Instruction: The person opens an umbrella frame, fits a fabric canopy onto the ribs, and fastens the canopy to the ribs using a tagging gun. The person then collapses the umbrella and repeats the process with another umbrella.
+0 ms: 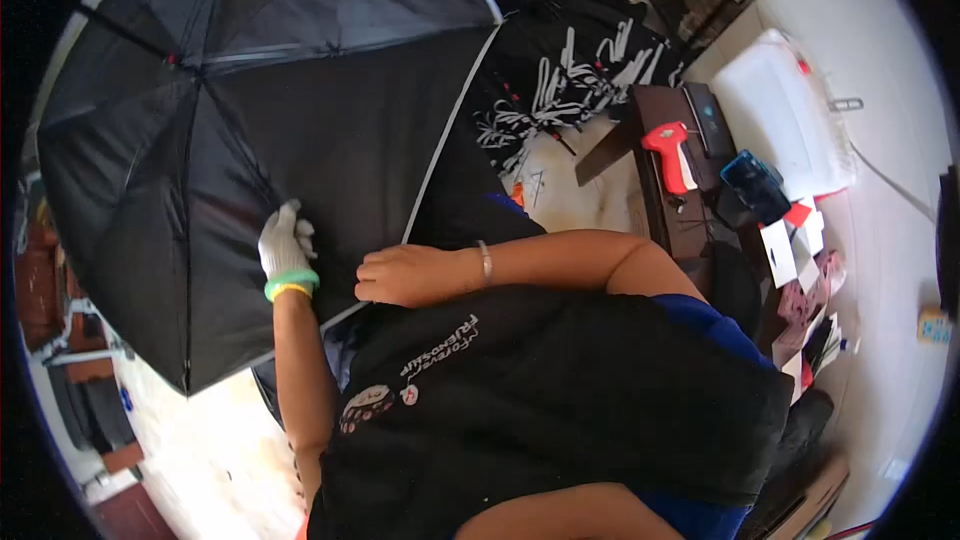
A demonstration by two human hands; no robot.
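Observation:
An opened black umbrella point(330, 140) with a pale edge trim spreads over the upper left, its inner ribs showing. My left hand point(288, 245), in a white knitted glove with a green cuff, is closed at the inner side of the canopy, where a thin rib runs down to it. Just beside it, my bare right hand point(415, 275) has its fingers curled over the trimmed edge of the canopy. What lies beneath those fingers is hidden. A bracelet circles the right wrist.
Behind the umbrella lie several folded black umbrellas point(560, 90) with white straps. On a dark brown stand point(690, 230) rest a red glue gun point(672, 155) and a phone point(756, 186). A white container point(780, 110) stands by the wall, with papers point(790, 250) below.

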